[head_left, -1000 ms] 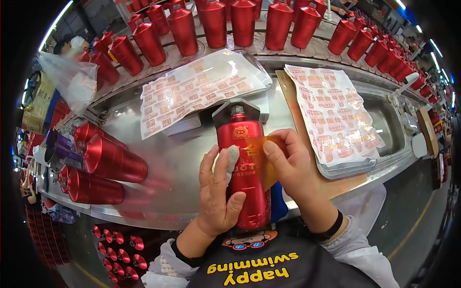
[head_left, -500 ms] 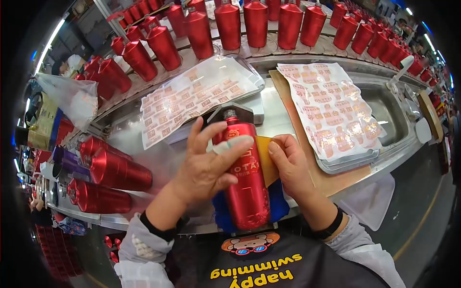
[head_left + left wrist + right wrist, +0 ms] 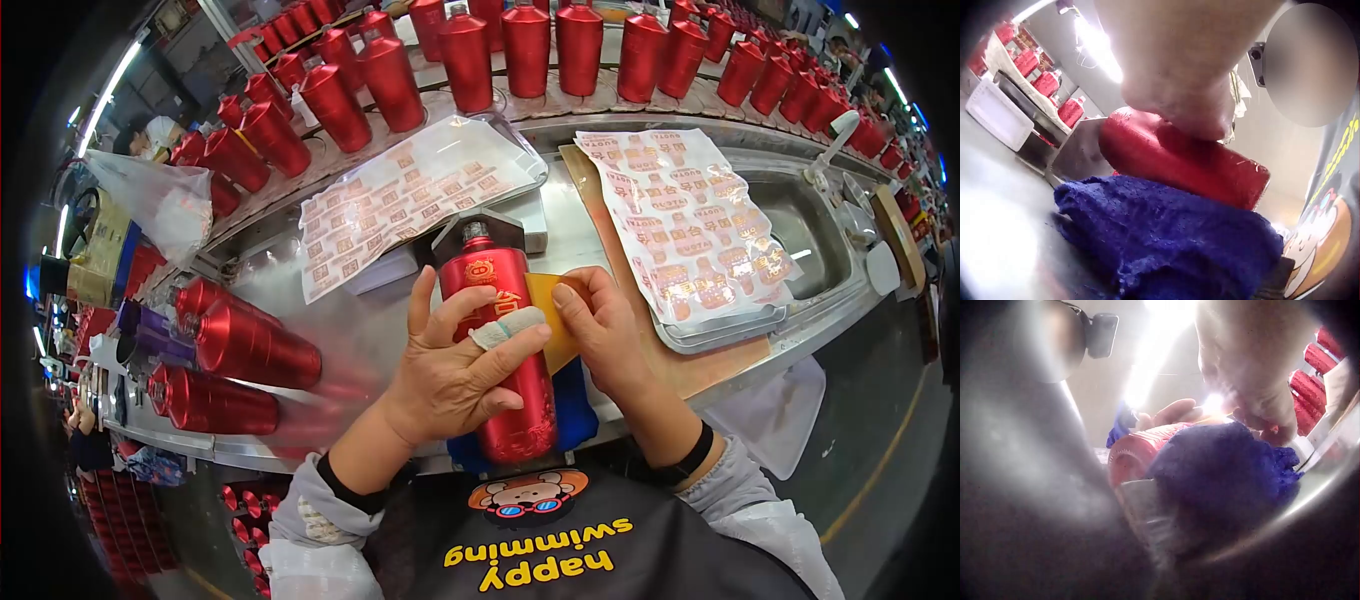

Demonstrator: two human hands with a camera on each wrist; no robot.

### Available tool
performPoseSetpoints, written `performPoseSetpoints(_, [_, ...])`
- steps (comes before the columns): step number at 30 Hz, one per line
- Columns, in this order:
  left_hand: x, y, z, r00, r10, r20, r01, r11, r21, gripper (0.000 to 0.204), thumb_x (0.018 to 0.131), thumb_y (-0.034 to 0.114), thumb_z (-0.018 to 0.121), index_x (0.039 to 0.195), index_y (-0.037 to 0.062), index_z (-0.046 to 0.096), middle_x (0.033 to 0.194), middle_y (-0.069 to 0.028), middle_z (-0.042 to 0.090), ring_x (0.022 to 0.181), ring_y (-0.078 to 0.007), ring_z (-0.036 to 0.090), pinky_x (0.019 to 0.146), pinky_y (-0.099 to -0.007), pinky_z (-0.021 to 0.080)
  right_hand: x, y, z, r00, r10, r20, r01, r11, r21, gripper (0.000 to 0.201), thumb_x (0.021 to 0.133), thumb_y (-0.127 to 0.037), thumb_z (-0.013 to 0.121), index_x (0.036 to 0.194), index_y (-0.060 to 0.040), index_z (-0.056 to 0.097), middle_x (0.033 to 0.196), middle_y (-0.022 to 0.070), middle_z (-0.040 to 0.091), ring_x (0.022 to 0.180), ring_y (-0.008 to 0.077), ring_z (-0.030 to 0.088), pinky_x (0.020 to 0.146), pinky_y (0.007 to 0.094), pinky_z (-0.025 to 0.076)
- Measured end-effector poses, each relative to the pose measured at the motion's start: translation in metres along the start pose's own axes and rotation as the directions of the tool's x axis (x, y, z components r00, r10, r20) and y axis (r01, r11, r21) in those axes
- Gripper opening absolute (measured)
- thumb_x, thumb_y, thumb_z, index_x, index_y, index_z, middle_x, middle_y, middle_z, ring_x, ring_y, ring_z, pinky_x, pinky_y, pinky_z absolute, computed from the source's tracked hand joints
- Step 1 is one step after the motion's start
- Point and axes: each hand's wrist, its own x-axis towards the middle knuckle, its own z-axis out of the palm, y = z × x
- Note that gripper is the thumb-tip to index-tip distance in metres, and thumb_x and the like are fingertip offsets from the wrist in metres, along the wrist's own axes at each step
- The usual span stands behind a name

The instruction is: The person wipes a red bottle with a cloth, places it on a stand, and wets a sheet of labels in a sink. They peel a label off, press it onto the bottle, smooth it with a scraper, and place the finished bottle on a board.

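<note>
A red bottle (image 3: 520, 425) with gold lettering lies on its back on a blue cloth (image 3: 574, 408), its neck set in a dark holder (image 3: 508, 232). My left hand (image 3: 445, 380) lies across the bottle with fingers spread, a pale wrap (image 3: 508, 326) around one finger. Between thumb and fingers my right hand (image 3: 612, 345) pinches a flat, amber, scraper-like card (image 3: 545, 300) at the bottle's right side. In the left wrist view, my left hand covers part of the bottle (image 3: 1197, 165) above the bunched cloth (image 3: 1166, 237).
Decal sheets lie on trays, one at the left (image 3: 400, 205) and one at the right (image 3: 690, 230) beside a sink (image 3: 800, 225). Several red bottles (image 3: 255, 345) lie at the left. Behind, upright red bottles (image 3: 525, 55) line a conveyor.
My left hand lifted from the bottle's left side and came over its front, fingers now across the lettering. The card in my right hand shifted from over the lettering to the bottle's right side.
</note>
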Motion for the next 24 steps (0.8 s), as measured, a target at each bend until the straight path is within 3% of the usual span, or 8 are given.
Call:
performPoseSetpoints(8, [-0.061, 0.04, 0.022, 0.931, -0.343, -0.124, 0.263, 0.867, -0.422, 0.098, 0.076, 0.062, 0.065, 0.145, 0.0006, 0.031, 0.142, -0.0229, 0.041, 0.138, -0.0448, 0.022, 0.112, -0.0578, 0.01, 0.007, -0.022, -0.006, 0.981, -0.194, -0.021, 0.179, 0.935, -0.308, 0.017, 0.088, -0.015, 0.065, 0.1, -0.0052, 0.058, 0.083, 0.0064, 0.062, 0.074, 0.0147, 0.059, 0.07, 0.03, 0.046])
performPoseSetpoints(10, [-0.068, 0.052, 0.031, 0.896, -0.43, -0.112, 0.342, 0.829, -0.443, 0.101, 0.073, 0.052, 0.073, 0.146, -0.0001, 0.028, 0.145, -0.0275, 0.034, 0.138, -0.0466, 0.023, 0.111, -0.0593, 0.013, 0.016, -0.047, 0.0, 0.777, -0.579, 0.246, 0.587, 0.526, -0.615, 0.016, 0.084, -0.013, 0.067, 0.097, -0.008, 0.06, 0.08, 0.005, 0.059, 0.072, 0.0185, 0.058, 0.071, 0.0333, 0.043])
performPoseSetpoints(11, [-0.071, 0.056, 0.036, 0.881, -0.464, -0.087, 0.394, 0.825, -0.405, 0.101, 0.072, 0.048, 0.076, 0.146, 0.0001, 0.027, 0.146, -0.0287, 0.032, 0.138, -0.0469, 0.024, 0.111, -0.0601, 0.014, 0.017, -0.058, 0.003, 0.609, -0.669, 0.425, 0.71, 0.222, -0.669, 0.016, 0.081, -0.012, 0.068, 0.095, -0.0095, 0.061, 0.078, 0.0043, 0.058, 0.072, 0.0205, 0.058, 0.071, 0.0349, 0.042])
performPoseSetpoints(12, [-0.073, 0.058, 0.039, 0.865, -0.497, -0.066, 0.443, 0.819, -0.364, 0.101, 0.071, 0.044, 0.078, 0.146, 0.0002, 0.027, 0.146, -0.0299, 0.03, 0.137, -0.0473, 0.025, 0.11, -0.0608, 0.015, 0.014, -0.066, 0.01, 0.52, -0.672, 0.527, 0.791, 0.147, -0.593, 0.019, 0.072, -0.009, 0.069, 0.09, -0.0124, 0.062, 0.077, 0.0028, 0.054, 0.072, 0.0228, 0.055, 0.071, 0.0373, 0.038])
performPoseSetpoints(15, [-0.065, 0.061, 0.023, 0.888, -0.445, -0.114, 0.42, 0.887, -0.191, 0.096, 0.069, 0.037, 0.079, 0.145, 0.0011, 0.032, 0.143, -0.0289, 0.036, 0.133, -0.048, 0.032, 0.11, -0.0625, 0.014, 0.002, -0.089, 0.018, 0.417, -0.399, 0.817, 0.864, 0.454, -0.219, 0.017, 0.067, -0.008, 0.066, 0.082, -0.0136, 0.059, 0.078, 0.0023, 0.052, 0.077, 0.0212, 0.055, 0.07, 0.0365, 0.038])
performPoseSetpoints(18, [-0.059, 0.064, 0.015, 0.904, -0.4, -0.152, 0.386, 0.915, -0.115, 0.089, 0.069, 0.034, 0.078, 0.141, 0.002, 0.039, 0.139, -0.0252, 0.044, 0.131, -0.0457, 0.038, 0.109, -0.0639, 0.016, 0.023, -0.097, 0.023, 0.483, -0.486, 0.729, 0.864, 0.132, -0.485, 0.021, 0.07, -0.01, 0.075, 0.089, -0.0112, 0.066, 0.08, 0.0032, 0.055, 0.078, 0.022, 0.057, 0.071, 0.0353, 0.041])
performPoseSetpoints(22, [-0.064, 0.06, 0.017, 0.927, -0.331, -0.178, 0.326, 0.944, -0.058, 0.083, 0.068, 0.035, 0.078, 0.138, 0.0032, 0.045, 0.138, -0.0201, 0.048, 0.129, -0.0419, 0.042, 0.109, -0.0636, 0.017, 0.008, -0.097, 0.024, 0.378, -0.297, 0.877, 0.854, 0.477, -0.206, 0.021, 0.07, -0.008, 0.074, 0.089, -0.0103, 0.066, 0.079, 0.0034, 0.055, 0.073, 0.0224, 0.055, 0.067, 0.0351, 0.04])
performPoseSetpoints(24, [-0.068, 0.06, 0.024, 0.918, -0.328, -0.223, 0.317, 0.945, -0.087, 0.082, 0.068, 0.035, 0.078, 0.137, 0.0055, 0.047, 0.139, -0.0185, 0.048, 0.129, -0.0409, 0.042, 0.108, -0.0638, 0.017, 0.018, -0.092, 0.02, 0.483, -0.457, 0.747, 0.872, 0.325, -0.366, 0.021, 0.07, -0.007, 0.074, 0.089, -0.0103, 0.067, 0.079, 0.0033, 0.056, 0.072, 0.0225, 0.054, 0.066, 0.0355, 0.04])
